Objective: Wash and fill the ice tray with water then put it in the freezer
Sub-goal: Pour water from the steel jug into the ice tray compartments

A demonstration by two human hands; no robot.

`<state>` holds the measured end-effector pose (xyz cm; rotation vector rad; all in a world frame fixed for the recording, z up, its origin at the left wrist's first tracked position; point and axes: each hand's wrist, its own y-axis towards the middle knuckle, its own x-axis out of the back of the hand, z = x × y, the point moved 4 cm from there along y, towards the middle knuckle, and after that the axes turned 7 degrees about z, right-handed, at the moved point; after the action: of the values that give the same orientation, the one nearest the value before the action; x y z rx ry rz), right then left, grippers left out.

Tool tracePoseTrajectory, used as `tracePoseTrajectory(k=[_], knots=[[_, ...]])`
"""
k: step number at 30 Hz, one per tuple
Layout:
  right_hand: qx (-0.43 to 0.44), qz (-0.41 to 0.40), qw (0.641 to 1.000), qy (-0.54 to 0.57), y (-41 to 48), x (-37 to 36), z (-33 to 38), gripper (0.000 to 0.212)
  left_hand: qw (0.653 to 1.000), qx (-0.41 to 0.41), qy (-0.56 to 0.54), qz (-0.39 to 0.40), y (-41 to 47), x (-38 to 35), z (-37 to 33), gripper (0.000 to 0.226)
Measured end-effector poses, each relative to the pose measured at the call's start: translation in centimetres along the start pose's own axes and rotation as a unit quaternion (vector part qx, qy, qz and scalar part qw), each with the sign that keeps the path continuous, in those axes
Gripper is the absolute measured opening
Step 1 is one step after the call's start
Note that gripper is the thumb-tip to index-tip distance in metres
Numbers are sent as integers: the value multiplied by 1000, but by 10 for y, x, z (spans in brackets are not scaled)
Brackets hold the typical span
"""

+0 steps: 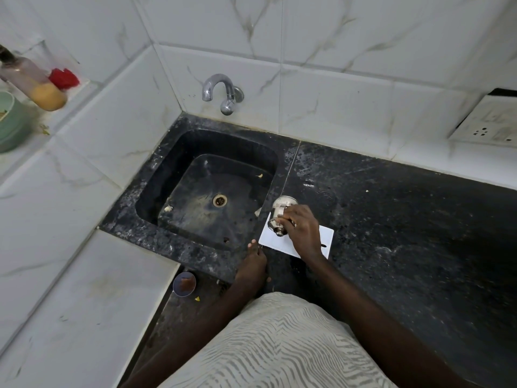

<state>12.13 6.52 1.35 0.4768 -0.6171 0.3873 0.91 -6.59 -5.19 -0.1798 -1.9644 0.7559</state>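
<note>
Black stone forms the sink and the counter to its right. Just right of the sink, a white tray lies flat on the counter. The right hand grips a shiny metal fitting over the tray. The left hand rests with straight fingers at the sink's near right corner, beside the tray. A tap juts from the wall behind the sink.

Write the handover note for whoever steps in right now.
Right hand grips a small metal part over a white flat piece on the black counter, just right of the sink.
Left hand is open, resting on the counter edge in front of the sink.
Tap shows no water; sink holds none.
No ice tray is recognisable. Washing, filling and freezing are all left.
</note>
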Motion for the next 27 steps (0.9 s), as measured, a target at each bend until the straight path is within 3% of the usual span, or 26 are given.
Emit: tracePoseTrajectory(k=[27], knots=[[16,-19,1000,11,1,-2,7,5,1000,-11,7,11,1,-3,2,106]])
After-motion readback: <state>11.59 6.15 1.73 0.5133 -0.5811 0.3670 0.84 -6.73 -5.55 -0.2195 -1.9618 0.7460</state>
